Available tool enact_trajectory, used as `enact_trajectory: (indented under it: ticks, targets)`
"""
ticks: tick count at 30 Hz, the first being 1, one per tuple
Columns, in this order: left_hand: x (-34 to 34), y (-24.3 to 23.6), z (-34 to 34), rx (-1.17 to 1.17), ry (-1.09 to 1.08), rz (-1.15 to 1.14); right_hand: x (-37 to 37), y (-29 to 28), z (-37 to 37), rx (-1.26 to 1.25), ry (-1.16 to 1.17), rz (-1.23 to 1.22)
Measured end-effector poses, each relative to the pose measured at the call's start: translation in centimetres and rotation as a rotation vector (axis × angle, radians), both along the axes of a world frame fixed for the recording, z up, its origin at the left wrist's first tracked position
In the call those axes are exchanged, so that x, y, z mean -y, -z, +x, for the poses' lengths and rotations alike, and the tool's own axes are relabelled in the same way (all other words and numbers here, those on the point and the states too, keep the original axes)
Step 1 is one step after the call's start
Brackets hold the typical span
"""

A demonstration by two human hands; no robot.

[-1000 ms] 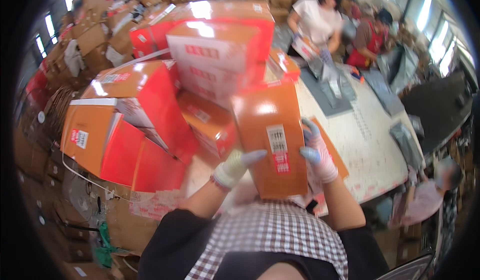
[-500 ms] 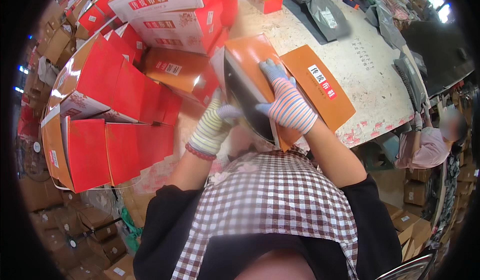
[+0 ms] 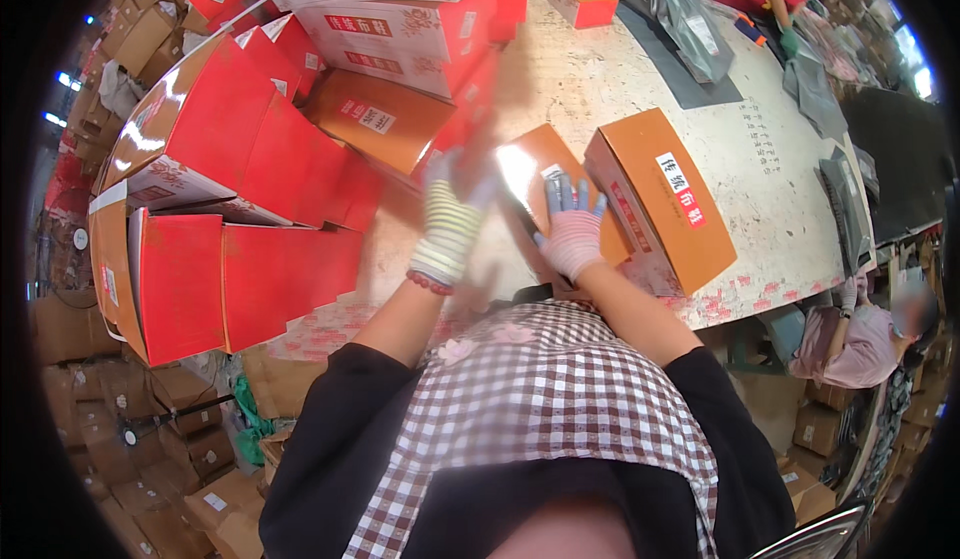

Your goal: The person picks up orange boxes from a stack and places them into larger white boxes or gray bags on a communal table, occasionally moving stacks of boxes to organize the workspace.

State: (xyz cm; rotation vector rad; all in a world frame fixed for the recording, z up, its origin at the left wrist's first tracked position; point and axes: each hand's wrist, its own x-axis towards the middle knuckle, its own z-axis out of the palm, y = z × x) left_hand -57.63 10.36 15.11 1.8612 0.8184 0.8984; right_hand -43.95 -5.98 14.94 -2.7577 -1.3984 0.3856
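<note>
Under the right grip (image 3: pixel 574 231), orange box (image 3: pixel 527 181)

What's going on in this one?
The person's gloved right hand lies with fingers spread on a brown box on the table. The left hand is beside it, too blurred to tell whether it holds anything. A second box stands just to the right, and red-sided boxes are piled at the left. Grey bags lie farther off.

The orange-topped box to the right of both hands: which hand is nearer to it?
The right hand: it rests on another box, just left of the orange-topped box. The left hand is left of both boxes.
</note>
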Motion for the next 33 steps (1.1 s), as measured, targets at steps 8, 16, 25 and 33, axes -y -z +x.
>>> enact_trajectory:
  ticks: [8,16,25,33]
  targets:
    - [-5.5,-4.1,-3.6,0.318,-0.429,-0.866,6.2,1.4,9.2,0.199,0.119,-0.013]
    - [-7.3,0.4,1.0,0.925,-0.497,-1.189,6.0,1.6,11.1,0.198,0.134,0.369]
    - [5.4,1.6,-10.7,0.351,-0.254,-1.349,1.7,-7.3,2.3,-0.228,-0.426,0.55]
    - [-5.3,3.0,-4.8,0.485,-0.185,-1.174,-1.4,-7.9,-0.9,-0.315,-0.509,0.607]
